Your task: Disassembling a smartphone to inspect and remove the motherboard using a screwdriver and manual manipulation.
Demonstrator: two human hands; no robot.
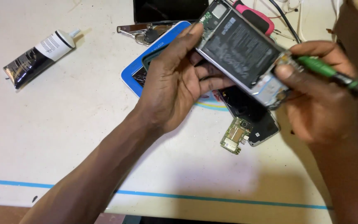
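- My left hand grips the opened phone by its near long edge, thumb over the top corner, fingers curled under the back; the phone sits lifted and tilted above the table.
- My right hand is closed around a green-handled tool, its tip meeting the phone's lower end by my thumb.
- Directly under the grip lie a dark phone part and a small circuit board, close together.
- Behind my left hand, a blue-edged tray and keys.
- Far out to my left a black-and-white glue tube lies well apart, with bare table between.
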